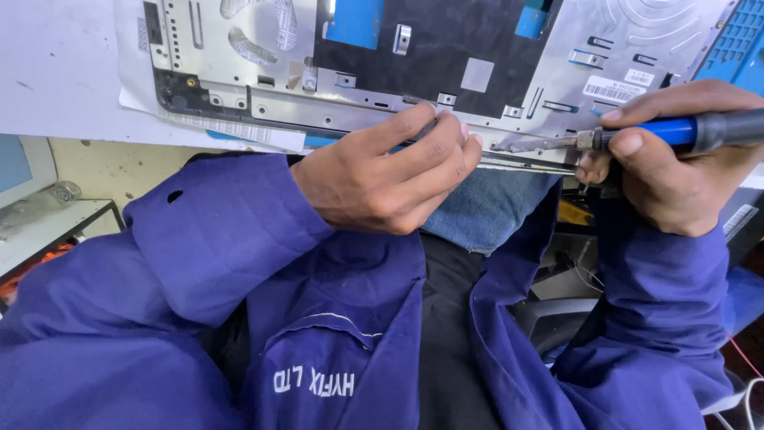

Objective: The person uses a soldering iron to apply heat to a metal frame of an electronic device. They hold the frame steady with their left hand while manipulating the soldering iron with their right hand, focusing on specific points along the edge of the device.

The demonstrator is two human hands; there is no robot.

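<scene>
An opened laptop shell [446, 64], silver and black inside, lies on the white bench edge in front of me. My left hand [382, 171] is curled against its near edge, fingertips pinching a thin dark strip or wire at the rim. My right hand [676, 171] grips a soldering iron [668, 134] with a blue and black handle. Its metal tip points left and touches the shell's near edge just beside my left fingertips. Both arms wear blue work sleeves.
A white bench top [56, 72] carries the shell, with a paper sheet under it. A blue keyboard part [740, 40] sits at the top right. A grey table [48, 231] stands low on the left. Cables and dark equipment [573, 279] lie below the bench.
</scene>
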